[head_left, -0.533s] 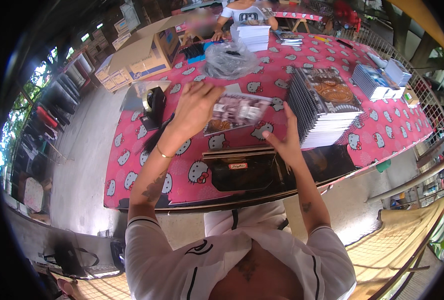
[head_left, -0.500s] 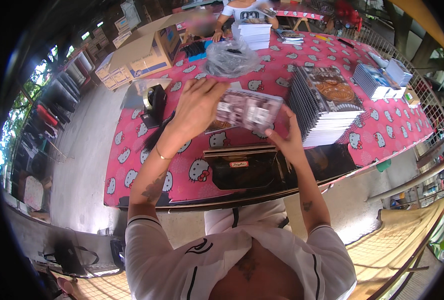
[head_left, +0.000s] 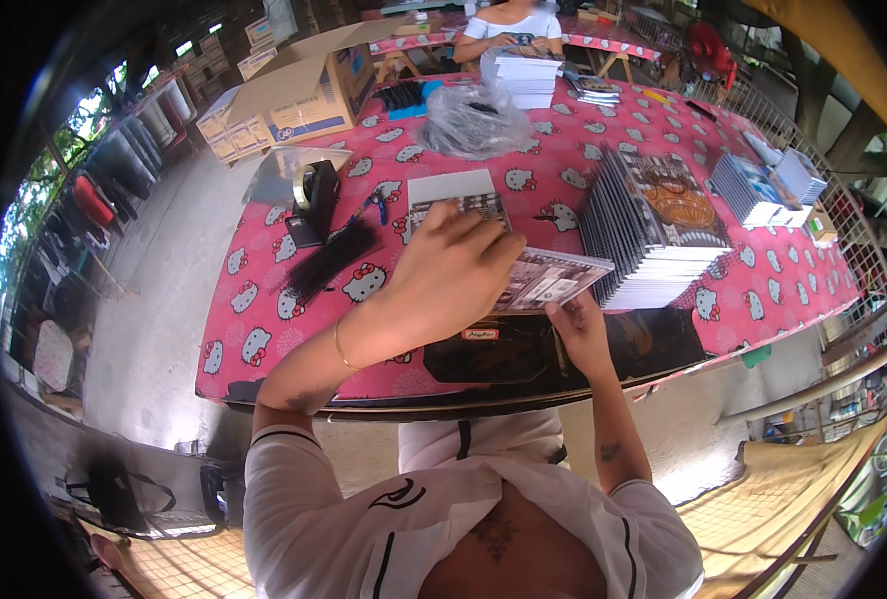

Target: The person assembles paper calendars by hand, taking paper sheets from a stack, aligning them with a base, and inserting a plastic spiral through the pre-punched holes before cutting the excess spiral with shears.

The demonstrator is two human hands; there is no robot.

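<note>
Here, holds a printed booklet (head_left: 555, 279) near its right end with the right hand (head_left: 582, 331), just right of frame centre, presumably to steady it. Arches the left hand (head_left: 455, 268) over its left end; cannot tell if gripping.

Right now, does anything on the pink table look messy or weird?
Nothing looks spilled or broken. Only the thin black strands look untidy: they lie loose beside the tape dispenser, ends sticking out unevenly, while the tall notebook stack is piled together.
</note>
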